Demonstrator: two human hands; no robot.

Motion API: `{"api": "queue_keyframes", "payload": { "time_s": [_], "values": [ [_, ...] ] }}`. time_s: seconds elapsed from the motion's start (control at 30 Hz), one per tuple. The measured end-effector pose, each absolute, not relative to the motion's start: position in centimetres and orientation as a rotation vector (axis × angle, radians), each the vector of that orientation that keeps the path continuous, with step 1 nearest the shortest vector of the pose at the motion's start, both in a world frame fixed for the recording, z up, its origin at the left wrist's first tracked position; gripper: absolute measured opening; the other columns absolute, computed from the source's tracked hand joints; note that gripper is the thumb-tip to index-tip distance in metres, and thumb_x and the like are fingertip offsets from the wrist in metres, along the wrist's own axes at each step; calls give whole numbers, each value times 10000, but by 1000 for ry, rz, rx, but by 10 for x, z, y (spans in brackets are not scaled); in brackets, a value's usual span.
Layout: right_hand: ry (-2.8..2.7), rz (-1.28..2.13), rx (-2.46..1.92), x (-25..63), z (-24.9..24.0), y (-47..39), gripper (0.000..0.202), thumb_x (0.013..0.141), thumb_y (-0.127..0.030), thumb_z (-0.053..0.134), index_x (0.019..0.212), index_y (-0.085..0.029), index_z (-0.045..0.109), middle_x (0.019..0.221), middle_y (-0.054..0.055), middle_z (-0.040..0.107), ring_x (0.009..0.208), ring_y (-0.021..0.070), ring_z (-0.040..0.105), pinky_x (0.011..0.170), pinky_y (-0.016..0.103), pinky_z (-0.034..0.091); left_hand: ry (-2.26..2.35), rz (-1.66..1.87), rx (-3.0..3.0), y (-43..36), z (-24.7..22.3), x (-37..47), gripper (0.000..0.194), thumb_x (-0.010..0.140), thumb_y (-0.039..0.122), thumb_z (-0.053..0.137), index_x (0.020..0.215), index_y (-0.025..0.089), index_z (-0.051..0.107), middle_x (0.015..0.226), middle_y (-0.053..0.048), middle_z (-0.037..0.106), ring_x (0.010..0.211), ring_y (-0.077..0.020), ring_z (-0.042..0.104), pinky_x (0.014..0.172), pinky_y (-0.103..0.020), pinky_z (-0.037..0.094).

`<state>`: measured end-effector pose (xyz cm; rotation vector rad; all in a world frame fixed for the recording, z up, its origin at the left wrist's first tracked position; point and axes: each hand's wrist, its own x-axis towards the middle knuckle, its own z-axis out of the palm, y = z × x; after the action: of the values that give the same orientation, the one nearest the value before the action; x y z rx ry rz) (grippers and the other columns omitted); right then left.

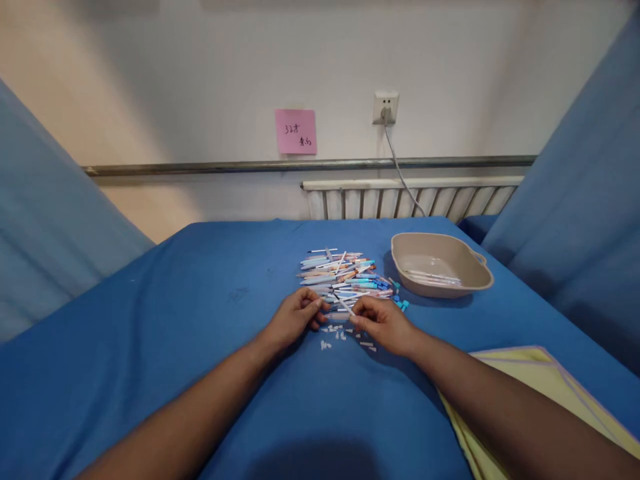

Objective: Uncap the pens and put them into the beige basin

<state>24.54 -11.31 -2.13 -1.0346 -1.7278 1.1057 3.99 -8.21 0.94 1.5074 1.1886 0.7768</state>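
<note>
At the pile's (333, 270) near edge, my R hand (384, 325) pinches a white stick (345, 306); L hand (295, 318) curled, can't tell if gripping. Best pinch lightly, w/ stick steady.

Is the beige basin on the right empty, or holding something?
Holding something: a few slim, pen-like items lie on the bottom of the beige basin, below its rim.

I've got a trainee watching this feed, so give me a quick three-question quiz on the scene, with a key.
1. Multiple choice: what colour is the square paper note on the wall? A) yellow B) pink C) green
2. True or false: the tan plastic basin stands to the right of the pile of pens.
3. Open: which hand pinches a slim white stick?

Key: 1. B; 2. True; 3. The right hand.
</note>
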Motion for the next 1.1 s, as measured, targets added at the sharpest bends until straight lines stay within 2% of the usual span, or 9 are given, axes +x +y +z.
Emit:
{"api": "queue_keyframes", "payload": {
  "time_s": [0.07,0.17,0.3,0.43,0.53,0.8,1.1],
  "values": [
    [-1807,1040,-1076,243,-21,-116,127,817,-285,576,751,-179,556,615,-39,539,535,90,461,502,196,345,1137,776,1386,-86,8,42,300,744,417,624,789,162,472,811,-52,669,538,-112,586,504,-232,467],
    [-1861,997,-1107,240,-21,-118,124,826,-282,570,755,-181,554,579,-51,516,498,80,424,468,189,299,1069,777,1352,-92,6,46,299,733,395,655,788,156,484,657,-7,630,496,-103,567,494,-217,459],
    [-1887,978,-1123,239,-21,-118,132,838,-296,558,771,-182,566,634,-35,553,527,87,453,492,192,329,1052,804,1409,-93,2,48,247,735,338,658,740,149,499,571,36,564,477,-87,533,495,-202,434],
    [-1886,758,-1194,246,-19,-115,121,852,-279,534,816,-187,604,738,-4,607,618,111,513,562,209,372,1100,858,1462,-90,5,41,218,735,321,649,721,149,515,570,45,553,493,-83,516,519,-206,425],
    [-1941,638,-1240,253,-16,-112,125,861,-249,519,818,-190,621,711,-5,620,629,123,529,591,226,380,1132,894,1483,-88,12,33,216,734,325,651,724,150,525,587,42,558,524,-88,518,545,-212,426],
    [-1969,487,-1172,260,-14,-111,137,874,-221,512,849,-209,646,812,21,657,773,158,600,702,261,429,1157,866,1545,-86,19,23,187,719,299,661,725,146,554,619,30,560,556,-94,528,553,-209,414],
    [-1950,455,-1172,260,-12,-114,128,877,-213,519,857,-217,646,822,23,651,793,164,607,721,277,442,1146,818,1675,-87,15,22,194,761,330,629,750,147,564,628,15,566,574,-107,517,548,-212,406]
  ]
}}
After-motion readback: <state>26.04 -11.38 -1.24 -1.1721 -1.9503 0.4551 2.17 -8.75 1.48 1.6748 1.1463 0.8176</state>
